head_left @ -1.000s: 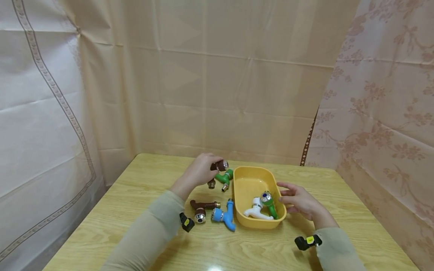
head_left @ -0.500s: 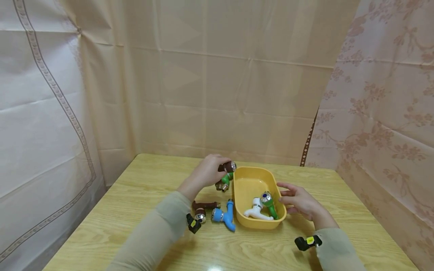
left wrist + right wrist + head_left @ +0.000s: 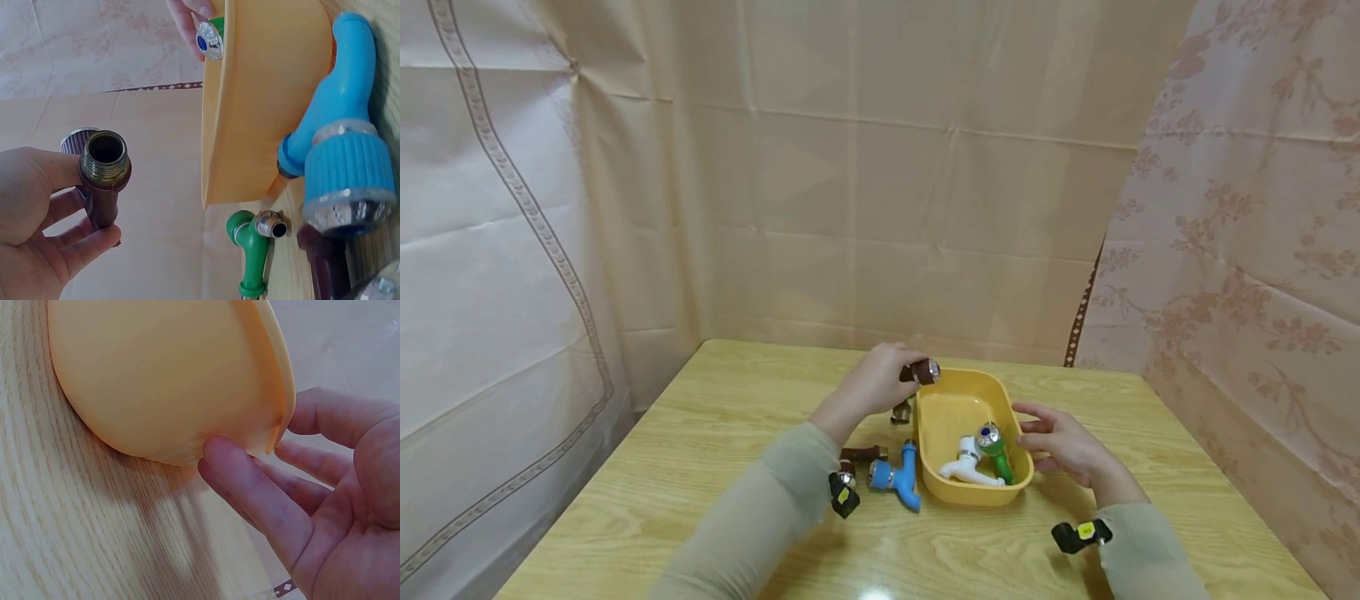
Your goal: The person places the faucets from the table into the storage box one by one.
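Note:
My left hand (image 3: pixel 872 382) grips a brown tap (image 3: pixel 922 372) above the table, at the far left corner of the yellow tub (image 3: pixel 953 408). In the left wrist view the tap's threaded inlet (image 3: pixel 105 153) faces the camera, fingers and thumb around its body. Extended fingers of my right hand (image 3: pixel 1063 446) touch the tub's outer right wall. Inside the tub's near end lie a white tap (image 3: pixel 966 468) and a green tap (image 3: pixel 997 458) with a chrome knob. A second green tap (image 3: pixel 254 256) lies on the table, hidden behind my left hand in the head view.
Left of the tub, a blue tap (image 3: pixel 902 479) lies on the wooden table (image 3: pixel 970 550). Beside it is another brown tap (image 3: pixel 867 454), partly covered by my left wrist camera (image 3: pixel 844 496). Curtains (image 3: pixel 880 208) hang behind the table and at both sides.
My left hand has carried the brown tap rightward to the tub's rim, passing over the green tap on the table. My right hand and the tub have stayed put.

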`<state>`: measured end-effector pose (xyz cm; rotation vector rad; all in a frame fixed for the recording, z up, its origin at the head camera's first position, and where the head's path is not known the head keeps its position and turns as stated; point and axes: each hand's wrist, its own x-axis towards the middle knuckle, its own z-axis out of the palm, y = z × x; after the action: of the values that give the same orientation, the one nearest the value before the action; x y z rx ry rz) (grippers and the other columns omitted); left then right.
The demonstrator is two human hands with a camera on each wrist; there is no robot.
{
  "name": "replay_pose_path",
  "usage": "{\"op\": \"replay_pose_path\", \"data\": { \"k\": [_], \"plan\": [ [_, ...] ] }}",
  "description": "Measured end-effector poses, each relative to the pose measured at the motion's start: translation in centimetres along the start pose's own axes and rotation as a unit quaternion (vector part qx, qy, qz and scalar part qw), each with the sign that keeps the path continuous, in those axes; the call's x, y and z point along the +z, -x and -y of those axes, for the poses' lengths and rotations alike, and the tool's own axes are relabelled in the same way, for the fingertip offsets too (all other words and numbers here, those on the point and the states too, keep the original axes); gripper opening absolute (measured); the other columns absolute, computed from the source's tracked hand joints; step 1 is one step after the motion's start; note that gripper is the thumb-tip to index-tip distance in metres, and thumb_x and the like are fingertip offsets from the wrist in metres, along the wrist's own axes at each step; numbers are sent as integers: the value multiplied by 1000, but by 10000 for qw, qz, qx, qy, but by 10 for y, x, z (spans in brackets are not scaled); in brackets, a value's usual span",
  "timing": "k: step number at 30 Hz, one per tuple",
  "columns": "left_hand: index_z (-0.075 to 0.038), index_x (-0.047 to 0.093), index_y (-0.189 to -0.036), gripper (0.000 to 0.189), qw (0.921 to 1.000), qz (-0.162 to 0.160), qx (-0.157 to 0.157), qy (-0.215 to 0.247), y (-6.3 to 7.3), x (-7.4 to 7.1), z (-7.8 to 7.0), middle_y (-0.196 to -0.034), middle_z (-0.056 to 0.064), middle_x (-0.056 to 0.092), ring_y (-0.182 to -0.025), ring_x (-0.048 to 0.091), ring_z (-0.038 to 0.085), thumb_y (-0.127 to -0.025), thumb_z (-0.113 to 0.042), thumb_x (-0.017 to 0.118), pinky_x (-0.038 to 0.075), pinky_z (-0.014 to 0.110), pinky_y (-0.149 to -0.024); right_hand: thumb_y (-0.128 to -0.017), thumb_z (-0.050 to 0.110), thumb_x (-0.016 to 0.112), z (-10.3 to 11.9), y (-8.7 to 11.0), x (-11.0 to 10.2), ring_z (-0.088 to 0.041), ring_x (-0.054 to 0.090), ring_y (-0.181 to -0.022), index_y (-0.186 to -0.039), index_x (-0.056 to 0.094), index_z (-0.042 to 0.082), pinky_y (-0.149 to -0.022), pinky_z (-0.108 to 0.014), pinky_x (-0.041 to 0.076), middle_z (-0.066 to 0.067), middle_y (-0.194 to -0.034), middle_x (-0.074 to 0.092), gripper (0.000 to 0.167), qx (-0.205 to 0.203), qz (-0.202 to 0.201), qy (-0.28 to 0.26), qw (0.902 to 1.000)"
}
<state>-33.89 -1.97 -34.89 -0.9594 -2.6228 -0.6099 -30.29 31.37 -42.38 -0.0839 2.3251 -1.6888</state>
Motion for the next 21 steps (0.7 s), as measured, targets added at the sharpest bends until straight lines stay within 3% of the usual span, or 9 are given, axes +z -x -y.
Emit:
{"op": "replay_pose_path", "data": {
  "k": [8,21],
  "plan": [
    [-15,70,-131,38,9999,122,-18,12,-6,4,-10,-119,2,70,-110,62,22,-93,-15,74,52,36,-93,-95,5,68,0,0,0,-35,64,-116,-159,33,7,-84,-47,59,-35,-150,39,72,-21,3,34,10000],
    [-19,72,-128,36,9997,252,-66,36,-13,17,-19,-113,-1,70,-101,62,15,-92,-15,75,52,29,-84,-95,6,68,0,1,1,-35,64,-116,-159,33,8,-83,-47,59,-34,-150,39,73,16,-4,68,10000]
  ]
}}
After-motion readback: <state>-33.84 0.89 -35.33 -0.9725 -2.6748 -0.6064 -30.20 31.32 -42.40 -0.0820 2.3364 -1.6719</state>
